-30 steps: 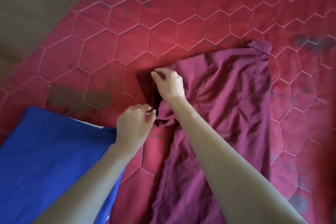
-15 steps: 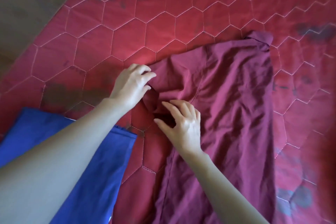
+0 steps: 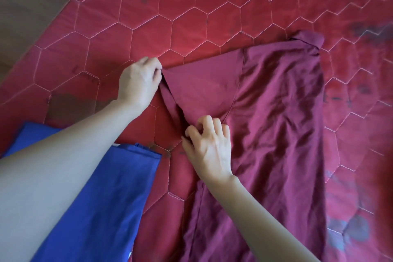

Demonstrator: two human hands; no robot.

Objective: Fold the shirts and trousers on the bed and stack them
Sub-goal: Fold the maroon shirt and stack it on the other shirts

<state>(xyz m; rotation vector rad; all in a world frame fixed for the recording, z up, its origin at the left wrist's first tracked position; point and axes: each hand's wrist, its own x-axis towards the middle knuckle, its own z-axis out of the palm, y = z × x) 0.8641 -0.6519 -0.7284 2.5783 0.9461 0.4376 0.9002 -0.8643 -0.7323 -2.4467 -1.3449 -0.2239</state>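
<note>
A maroon shirt (image 3: 276,123) lies flat on the red quilted bed (image 3: 170,27), collar at the far right and body running toward me. Its left sleeve (image 3: 204,89) is spread out to the left in a triangle. My left hand (image 3: 139,83) pinches the sleeve's outer cuff corner. My right hand (image 3: 209,147) pinches the sleeve's lower edge near the armpit, its fingers curled on the cloth. A blue garment (image 3: 102,198) lies at the lower left, partly under my left forearm.
The bed's left edge runs diagonally at the upper left, with brown floor (image 3: 32,6) beyond it. Dark stains mark the quilt at the right and left.
My left hand has pulled the sleeve cuff outward to the left, spreading the bunched sleeve flat. My right hand moved from the sleeve's top down to its lower edge.
</note>
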